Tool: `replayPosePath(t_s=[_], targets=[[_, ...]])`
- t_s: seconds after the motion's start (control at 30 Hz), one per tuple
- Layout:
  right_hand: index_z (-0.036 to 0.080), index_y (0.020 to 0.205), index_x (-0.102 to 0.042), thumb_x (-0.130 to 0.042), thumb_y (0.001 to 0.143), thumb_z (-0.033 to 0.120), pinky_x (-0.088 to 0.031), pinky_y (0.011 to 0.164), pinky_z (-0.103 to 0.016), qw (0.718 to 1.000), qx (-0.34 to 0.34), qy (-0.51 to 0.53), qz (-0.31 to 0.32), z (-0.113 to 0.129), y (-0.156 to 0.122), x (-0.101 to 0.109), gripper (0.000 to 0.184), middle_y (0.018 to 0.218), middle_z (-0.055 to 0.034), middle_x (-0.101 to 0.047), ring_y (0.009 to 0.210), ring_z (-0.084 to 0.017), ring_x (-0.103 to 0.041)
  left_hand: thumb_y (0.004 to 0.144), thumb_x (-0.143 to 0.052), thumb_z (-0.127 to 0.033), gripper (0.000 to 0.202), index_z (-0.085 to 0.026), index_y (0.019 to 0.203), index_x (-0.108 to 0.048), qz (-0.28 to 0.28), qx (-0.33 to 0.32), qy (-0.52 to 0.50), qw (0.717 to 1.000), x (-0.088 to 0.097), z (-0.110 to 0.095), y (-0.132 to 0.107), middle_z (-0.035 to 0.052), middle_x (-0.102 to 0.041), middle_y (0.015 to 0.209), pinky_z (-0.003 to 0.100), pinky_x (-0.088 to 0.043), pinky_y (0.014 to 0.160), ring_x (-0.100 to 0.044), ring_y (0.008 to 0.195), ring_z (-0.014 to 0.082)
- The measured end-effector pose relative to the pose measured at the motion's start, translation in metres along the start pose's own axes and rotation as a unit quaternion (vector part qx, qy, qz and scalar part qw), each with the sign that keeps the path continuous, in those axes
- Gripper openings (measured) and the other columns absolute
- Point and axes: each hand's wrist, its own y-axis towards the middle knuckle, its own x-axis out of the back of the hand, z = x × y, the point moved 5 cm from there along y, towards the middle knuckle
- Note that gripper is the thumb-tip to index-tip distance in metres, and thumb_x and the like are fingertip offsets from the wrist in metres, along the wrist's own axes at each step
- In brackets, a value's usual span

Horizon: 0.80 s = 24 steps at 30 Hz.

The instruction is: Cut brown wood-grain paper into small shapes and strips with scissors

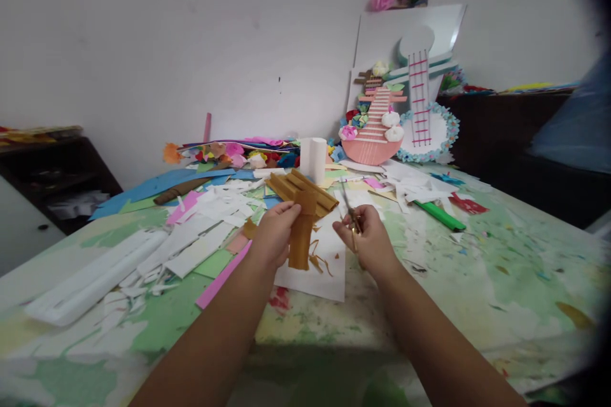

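Note:
Between its thumb and fingers my left hand [275,234] pinches a strip of brown paper [300,245], which hangs down over a white sheet [329,283]. My right hand [366,238] is closed around the handles of a pair of scissors [352,213], blades pointing up and away from me. The scissors and the brown strip are apart. Just behind the strip lie folded brown paper pieces [305,189]. Thin brown offcuts [317,261] are scattered on the white sheet between my hands.
White paper scraps [224,203] and a long white roll [95,273] cover the table's left side. A white paper cylinder [314,159] stands at the back. Paper instrument models [375,140] lean on the wall. A green roll [439,216] lies to the right.

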Motion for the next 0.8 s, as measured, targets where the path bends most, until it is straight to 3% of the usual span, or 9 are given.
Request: replayPosePath(t_s=[0.1, 0.2, 0.43, 0.6, 0.8], targets=[[0.021, 0.073, -0.038, -0.059, 0.059, 0.041, -0.034, 0.054, -0.026, 0.979, 0.056, -0.191, 0.039, 0.002, -0.003, -0.005, 0.031, 0.068, 0.0009, -0.05, 0.06, -0.014, -0.046, 0.059, -0.056, -0.019, 0.011, -0.014, 0.069, -0.054, -0.041, 0.01, -0.065, 0.997, 0.004, -0.005, 0.001, -0.0002, -0.057, 0.049, 0.023, -0.04, 0.047, -0.052, 0.044, 0.0117], [0.019, 0.081, -0.04, -0.059, 0.059, 0.037, -0.033, 0.053, -0.026, 0.953, 0.076, -0.288, 0.061, 0.0, -0.006, -0.01, 0.034, 0.072, -0.0031, -0.053, 0.063, -0.017, -0.049, 0.059, -0.056, -0.019, 0.01, -0.014, 0.068, -0.055, -0.053, -0.014, -0.067, 0.996, 0.006, -0.007, 0.002, -0.0009, -0.058, 0.051, 0.022, -0.041, 0.049, -0.054, 0.048, 0.0118], [0.016, 0.087, -0.04, -0.057, 0.06, 0.04, -0.036, 0.055, -0.028, 0.942, 0.093, -0.323, 0.007, -0.001, -0.004, -0.007, 0.04, 0.074, -0.0065, -0.055, 0.069, -0.02, -0.052, 0.059, -0.058, -0.022, 0.012, -0.016, 0.069, -0.058, -0.06, -0.045, -0.04, 0.996, 0.01, -0.003, 0.005, -0.0023, -0.059, 0.053, 0.024, -0.042, 0.053, -0.056, 0.053, 0.0129], [0.016, 0.086, -0.042, -0.057, 0.061, 0.038, -0.036, 0.06, -0.031, 0.919, 0.128, -0.372, -0.024, -0.001, -0.004, -0.006, 0.036, 0.073, -0.0077, -0.056, 0.073, -0.023, -0.052, 0.058, -0.057, -0.018, 0.011, -0.015, 0.068, -0.056, -0.057, -0.003, -0.062, 0.996, 0.007, -0.002, 0.003, -0.0013, -0.058, 0.052, 0.023, -0.042, 0.052, -0.055, 0.05, 0.0116], [0.017, 0.084, -0.042, -0.056, 0.061, 0.038, -0.035, 0.059, -0.031, 0.917, 0.116, -0.38, -0.034, -0.002, -0.004, -0.005, 0.034, 0.072, -0.0071, -0.056, 0.069, -0.023, -0.052, 0.056, -0.057, -0.019, 0.009, -0.015, 0.064, -0.054, -0.065, 0.019, -0.027, 0.997, 0.007, 0.0, 0.0, -0.0014, -0.056, 0.051, 0.021, -0.039, 0.045, -0.051, 0.044, 0.0099]])
